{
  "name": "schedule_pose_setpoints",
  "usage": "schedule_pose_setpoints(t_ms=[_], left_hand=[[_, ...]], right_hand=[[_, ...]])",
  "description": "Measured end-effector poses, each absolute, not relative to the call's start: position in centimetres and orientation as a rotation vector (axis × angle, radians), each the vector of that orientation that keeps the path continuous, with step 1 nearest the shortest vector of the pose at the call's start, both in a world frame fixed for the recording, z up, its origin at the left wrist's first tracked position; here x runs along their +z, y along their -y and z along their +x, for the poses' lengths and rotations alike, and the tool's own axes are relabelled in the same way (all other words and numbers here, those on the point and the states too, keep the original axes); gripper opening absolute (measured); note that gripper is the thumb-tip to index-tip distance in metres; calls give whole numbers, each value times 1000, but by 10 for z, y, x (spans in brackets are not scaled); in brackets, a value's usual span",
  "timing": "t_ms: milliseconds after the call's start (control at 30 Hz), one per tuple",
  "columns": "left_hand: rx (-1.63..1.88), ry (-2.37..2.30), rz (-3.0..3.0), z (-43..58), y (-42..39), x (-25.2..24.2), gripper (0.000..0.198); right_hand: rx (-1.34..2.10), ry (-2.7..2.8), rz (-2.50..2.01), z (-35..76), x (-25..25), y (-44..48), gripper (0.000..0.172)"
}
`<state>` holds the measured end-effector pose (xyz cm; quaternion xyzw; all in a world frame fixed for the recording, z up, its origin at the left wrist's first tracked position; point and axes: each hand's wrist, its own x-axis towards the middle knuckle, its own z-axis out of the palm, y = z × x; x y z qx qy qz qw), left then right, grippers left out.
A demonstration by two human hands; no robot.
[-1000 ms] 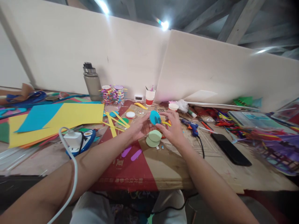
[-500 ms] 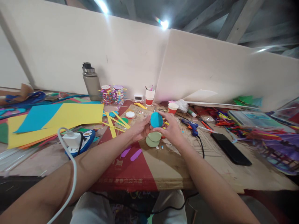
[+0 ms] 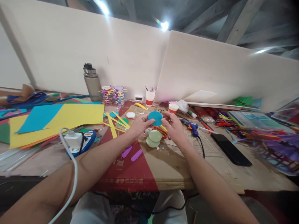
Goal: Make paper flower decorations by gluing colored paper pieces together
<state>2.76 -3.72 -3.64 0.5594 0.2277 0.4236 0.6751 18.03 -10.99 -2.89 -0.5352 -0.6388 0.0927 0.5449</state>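
A round blue disc (image 3: 155,118) is held above the table between my two hands. My left hand (image 3: 141,125) pinches its left edge, the thumb lying on the near face. At the right edge, the fingers of my right hand (image 3: 172,125) close on the disc. Below it, two pale green discs (image 3: 154,138) overlap on the cardboard. Two purple strips (image 3: 136,155) lie nearer to me on the red part. Yellow strips (image 3: 111,125) cross each other left of my left hand.
Yellow and blue sheets (image 3: 81,112) and a power strip (image 3: 80,144) lie left. A bottle (image 3: 92,82) stands behind, beside two layered paper stacks (image 3: 119,95). To the right are a glue gun (image 3: 193,128) with its cord and a black phone (image 3: 231,149). Paper cups (image 3: 150,97) stand at the back.
The blue disc has turned from a steep tilt to a wider, evenly lit face toward me. My hands have shifted their hold at its edges, and red and yellow pieces show beneath.
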Motion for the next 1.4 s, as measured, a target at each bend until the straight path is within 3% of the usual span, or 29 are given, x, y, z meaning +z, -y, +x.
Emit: schedule_pose_setpoints(t_ms=[200, 600, 833, 1100, 1400], left_hand=[[915, -570, 1458, 25, 38, -31, 35], [893, -684, 1606, 25, 40, -28, 33], [880, -745, 2008, 19, 38, -26, 23], [763, -678, 1713, 23, 41, -27, 33], [680, -682, 1897, 24, 37, -31, 22]], right_hand=[[361, 1375, -1274, 177, -23, 112, 22], [597, 1158, -1267, 171, -24, 109, 24], [505, 1261, -1300, 177, -21, 109, 22], [545, 1046, -1203, 175, -36, 101, 22], [510, 1205, -1290, 169, -27, 109, 19]])
